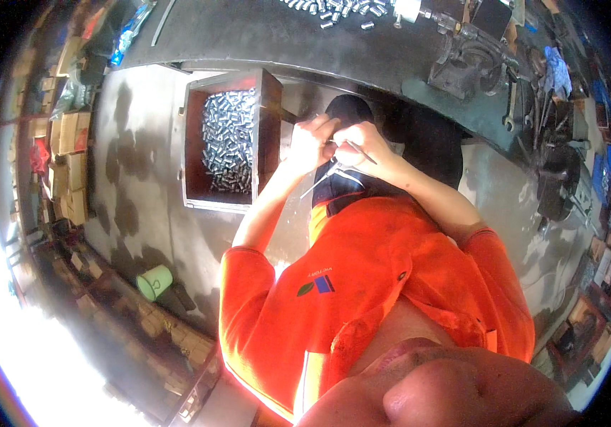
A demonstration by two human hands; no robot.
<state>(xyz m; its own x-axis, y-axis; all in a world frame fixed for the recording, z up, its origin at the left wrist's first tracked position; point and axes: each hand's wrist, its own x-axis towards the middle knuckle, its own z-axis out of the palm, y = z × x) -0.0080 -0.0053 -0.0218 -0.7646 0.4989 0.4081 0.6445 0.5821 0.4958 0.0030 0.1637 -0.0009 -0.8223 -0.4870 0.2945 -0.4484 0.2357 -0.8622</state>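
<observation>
My left hand (310, 147) and my right hand (367, 148) meet over my lap, fingers bent and pressed together. A thin dark rod-like piece (359, 151) crosses my right hand, which is closed around it. Below the hands, thin pale strips (334, 172) fan out; whether they belong to the same piece I cannot tell. What the left fingers pinch is hidden. Left of my left hand stands an open box (270, 107) with reddish inner walls, holding many small shiny metal cylinders (228, 132).
Ahead is a dark metal workbench (284, 46) with a heap of similar cylinders (341, 10). A clamp-like metal fixture (466, 64) and a wrench (512, 107) lie to its right. A green bucket (154, 282) lies on the floor; cartons (74, 167) line the left side.
</observation>
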